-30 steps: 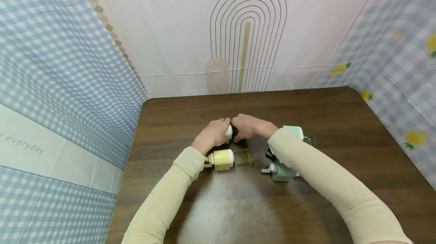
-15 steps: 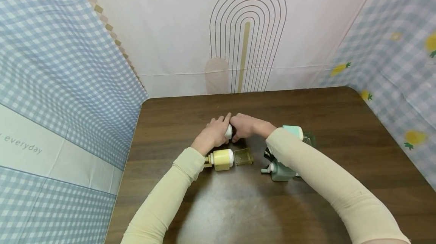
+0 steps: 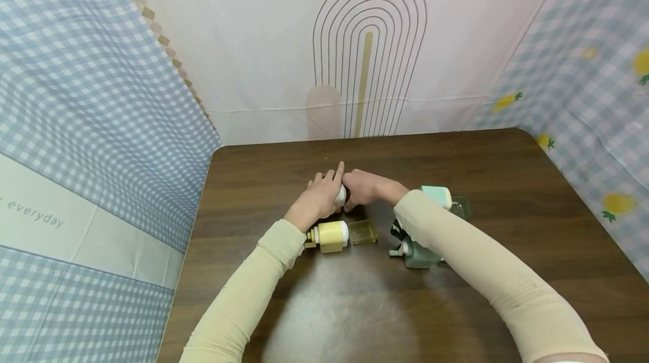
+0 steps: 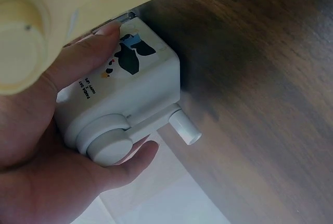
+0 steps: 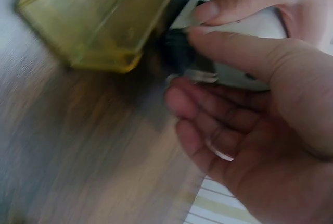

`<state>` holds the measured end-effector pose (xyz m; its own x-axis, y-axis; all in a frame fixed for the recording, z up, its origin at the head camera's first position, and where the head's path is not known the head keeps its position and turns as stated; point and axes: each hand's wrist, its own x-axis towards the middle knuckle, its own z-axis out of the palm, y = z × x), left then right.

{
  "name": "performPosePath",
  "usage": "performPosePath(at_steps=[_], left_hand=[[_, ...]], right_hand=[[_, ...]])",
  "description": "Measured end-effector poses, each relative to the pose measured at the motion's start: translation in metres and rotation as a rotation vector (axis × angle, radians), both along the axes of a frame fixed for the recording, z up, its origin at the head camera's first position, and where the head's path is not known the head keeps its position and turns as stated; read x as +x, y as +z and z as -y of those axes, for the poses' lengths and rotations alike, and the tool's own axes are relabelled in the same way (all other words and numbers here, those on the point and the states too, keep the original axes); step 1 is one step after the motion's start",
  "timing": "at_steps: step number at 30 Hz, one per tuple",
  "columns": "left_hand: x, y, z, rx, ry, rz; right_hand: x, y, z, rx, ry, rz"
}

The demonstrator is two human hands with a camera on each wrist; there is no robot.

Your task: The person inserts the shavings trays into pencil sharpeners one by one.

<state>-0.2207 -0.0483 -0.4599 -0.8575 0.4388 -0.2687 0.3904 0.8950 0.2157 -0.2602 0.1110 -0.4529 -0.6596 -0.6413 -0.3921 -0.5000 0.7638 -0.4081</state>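
Observation:
My left hand (image 3: pixel 319 194) grips a white hand-crank pencil sharpener (image 4: pixel 158 91) with a panda print; its crank handle shows in the left wrist view. My right hand (image 3: pixel 362 187) meets it at the other end, thumb and fingers pinching a dark, partly see-through drawer (image 5: pixel 179 52) there. The drawer overlaps the sharpener's end, and the fingers cover much of it. Just in front of the hands lies a yellow pencil sharpener (image 3: pixel 330 236), with a see-through yellow drawer (image 3: pixel 362 232) beside it, apart from the body.
Under the right forearm, partly hidden, lie a dark green sharpener (image 3: pixel 419 256) and a small black object (image 3: pixel 398 230). A mint sharpener (image 3: pixel 437 197) sits behind the forearm with a clear green drawer (image 3: pixel 460 207) at its right. Curtains hang along the table's (image 3: pixel 263 165) back and sides.
My left index finger has stretched out away from the sharpener. The right hand has shifted very slightly, and less of the dark drawer shows between the hands in the head view.

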Motion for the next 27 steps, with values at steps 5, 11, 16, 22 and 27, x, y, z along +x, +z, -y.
performPosePath(at_steps=[5, 11, 16, 22, 27], left_hand=[[0.0, -0.001, 0.0, 0.008, 0.002, 0.007], [-0.001, -0.001, 0.001, 0.036, 0.007, -0.002], [0.0, -0.001, 0.003, 0.053, -0.023, 0.003], [-0.001, -0.003, 0.005, 0.051, -0.064, -0.008], [-0.003, -0.003, 0.005, -0.009, -0.064, -0.05]], right_hand=[[0.002, 0.004, 0.003, 0.017, -0.019, 0.019], [0.003, 0.003, 0.004, 0.004, -0.042, 0.016], [0.007, -0.001, 0.002, -0.005, -0.056, -0.007], [0.012, -0.002, 0.0, -0.012, -0.084, -0.009], [0.017, 0.016, 0.001, 0.043, -0.092, 0.038]])
